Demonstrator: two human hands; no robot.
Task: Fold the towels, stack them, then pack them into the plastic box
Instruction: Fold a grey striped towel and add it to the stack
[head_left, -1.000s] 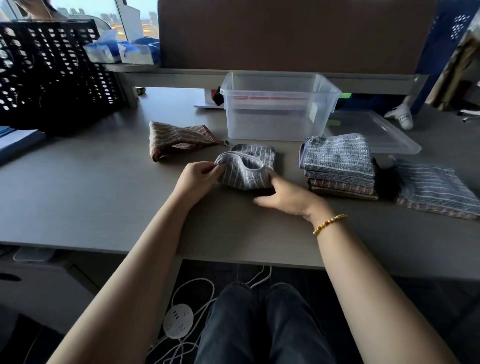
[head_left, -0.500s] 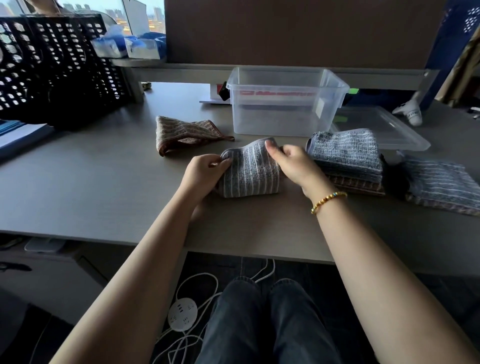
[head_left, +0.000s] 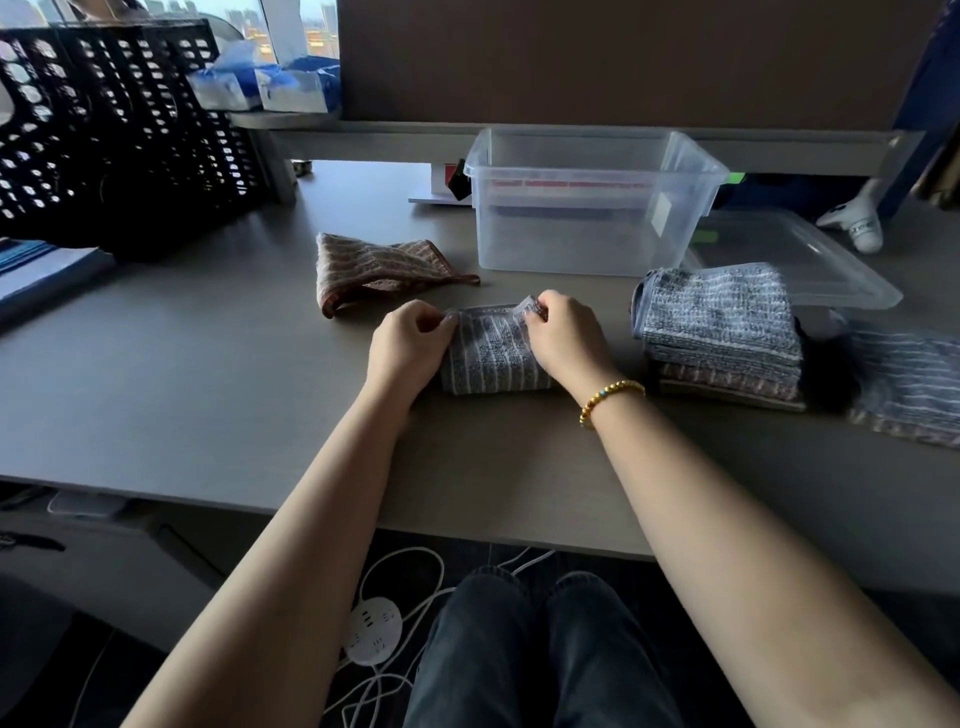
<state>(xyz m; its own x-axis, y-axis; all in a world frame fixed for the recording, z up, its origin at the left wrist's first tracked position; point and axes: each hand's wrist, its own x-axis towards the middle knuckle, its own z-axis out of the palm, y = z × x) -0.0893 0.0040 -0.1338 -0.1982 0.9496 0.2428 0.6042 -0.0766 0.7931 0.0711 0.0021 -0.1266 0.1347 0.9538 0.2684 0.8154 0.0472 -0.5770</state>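
A small grey striped towel (head_left: 491, 358) lies folded on the desk in front of me. My left hand (head_left: 410, 345) pinches its far left corner and my right hand (head_left: 563, 338) pinches its far right corner, both closed on the cloth. To the right stands a stack of folded towels (head_left: 719, 332), grey on top, brown below. A brown striped towel (head_left: 374, 267) lies loosely bunched to the far left. Behind them the clear plastic box (head_left: 592, 208) stands open with nothing inside.
The box's clear lid (head_left: 810, 270) lies flat at the right, behind the stack. Another grey striped towel (head_left: 909, 384) lies at the far right edge. A black perforated crate (head_left: 119, 135) stands at the far left. The desk's front edge (head_left: 208, 496) runs below my forearms.
The grey towel's near half has been brought over, so it now lies flatter and more compact. Both hands have moved to its far corners and closed on them.
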